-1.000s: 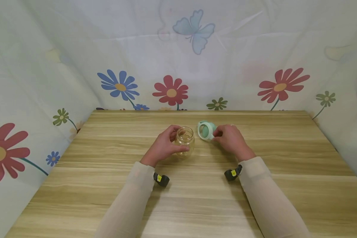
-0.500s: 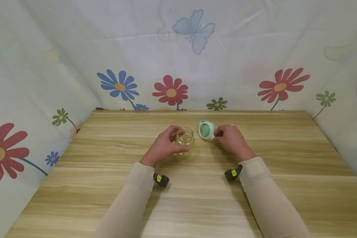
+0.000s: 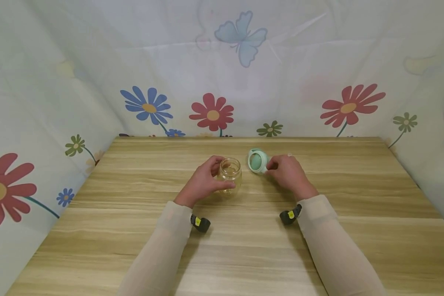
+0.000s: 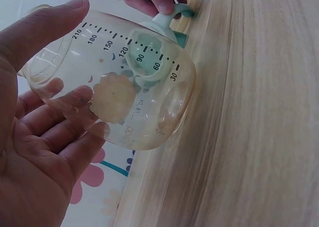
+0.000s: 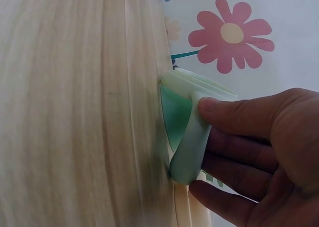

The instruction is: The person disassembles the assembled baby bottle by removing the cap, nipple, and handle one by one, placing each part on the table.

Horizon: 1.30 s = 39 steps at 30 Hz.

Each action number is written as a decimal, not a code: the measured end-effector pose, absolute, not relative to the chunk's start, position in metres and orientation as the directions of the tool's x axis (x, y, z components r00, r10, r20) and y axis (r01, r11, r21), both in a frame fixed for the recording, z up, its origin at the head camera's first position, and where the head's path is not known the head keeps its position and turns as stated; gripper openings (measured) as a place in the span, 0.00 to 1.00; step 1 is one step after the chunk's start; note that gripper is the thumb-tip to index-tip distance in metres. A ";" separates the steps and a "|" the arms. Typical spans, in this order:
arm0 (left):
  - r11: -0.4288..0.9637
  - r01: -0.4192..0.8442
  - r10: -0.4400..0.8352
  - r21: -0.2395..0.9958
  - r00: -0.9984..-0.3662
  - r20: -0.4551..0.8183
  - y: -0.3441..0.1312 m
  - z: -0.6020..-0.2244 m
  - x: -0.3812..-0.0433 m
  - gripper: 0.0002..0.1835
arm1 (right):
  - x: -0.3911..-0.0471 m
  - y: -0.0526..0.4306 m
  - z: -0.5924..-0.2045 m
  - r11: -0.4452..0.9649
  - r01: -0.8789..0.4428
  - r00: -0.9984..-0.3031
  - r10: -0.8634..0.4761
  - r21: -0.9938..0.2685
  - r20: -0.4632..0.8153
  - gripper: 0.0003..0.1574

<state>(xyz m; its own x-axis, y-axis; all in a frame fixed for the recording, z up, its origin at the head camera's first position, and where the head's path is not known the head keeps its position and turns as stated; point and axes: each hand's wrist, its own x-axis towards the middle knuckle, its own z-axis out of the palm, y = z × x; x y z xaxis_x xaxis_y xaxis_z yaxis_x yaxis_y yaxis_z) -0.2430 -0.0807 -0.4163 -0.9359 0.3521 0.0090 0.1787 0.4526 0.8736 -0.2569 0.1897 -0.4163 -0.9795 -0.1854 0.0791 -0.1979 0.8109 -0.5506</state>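
Note:
A clear, amber-tinted baby bottle (image 3: 234, 176) without a lid stands upright on the table, its open mouth facing up. My left hand (image 3: 203, 181) holds it from the left, thumb across the near side and fingers behind. Printed measuring marks run along the bottle (image 4: 114, 95) in the left wrist view. To its right, a mint-green bottle top with handles (image 3: 256, 162) rests tilted on the table, its ring opening turned toward the bottle. My right hand (image 3: 289, 174) pinches one handle (image 5: 192, 152) between thumb and fingers. The handle's far end is partly hidden by the hand in the head view.
Both things are on a wood-grain table (image 3: 237, 255). Behind its far edge hangs a white curtain (image 3: 296, 61) with printed flowers and a butterfly. Black wrist cameras (image 3: 201, 223) hang beside both cream sleeves (image 3: 336, 238).
The bottle top has shifted slightly right and away, turning a little in the right hand's pinch. The left hand and the bottle have stayed in place.

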 end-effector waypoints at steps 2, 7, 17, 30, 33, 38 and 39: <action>0.457 0.180 0.350 0.871 -0.937 0.010 -0.081 -0.416 -0.243 0.38 | -0.257 0.189 -0.415 0.810 -0.197 -0.980 -0.185 -0.552 0.077 0.10; 0.462 0.185 0.354 0.867 -0.935 0.011 -0.081 -0.416 -0.243 0.40 | -0.257 0.190 -0.415 0.812 -0.191 -0.981 -0.182 -0.552 0.072 0.11; 0.441 0.187 0.356 0.878 -0.934 0.020 -0.081 -0.416 -0.244 0.40 | -0.256 0.189 -0.416 0.814 -0.191 -0.981 -0.181 -0.548 0.073 0.11; 0.452 0.147 0.311 0.880 -0.951 -0.001 -0.082 -0.415 -0.244 0.41 | -0.255 0.188 -0.414 0.810 -0.199 -0.979 -0.191 -0.551 0.073 0.10; 0.439 0.148 0.302 0.886 -0.953 0.010 -0.083 -0.414 -0.244 0.40 | -0.256 0.188 -0.415 0.811 -0.206 -0.978 -0.195 -0.547 0.080 0.10; 0.426 0.151 0.285 0.892 -0.958 0.026 -0.084 -0.415 -0.244 0.38 | -0.256 0.189 -0.416 0.813 -0.214 -0.976 -0.199 -0.541 0.086 0.11; 0.425 0.147 0.276 0.893 -0.961 0.027 -0.084 -0.415 -0.244 0.38 | -0.256 0.189 -0.416 0.813 -0.213 -0.976 -0.199 -0.542 0.086 0.11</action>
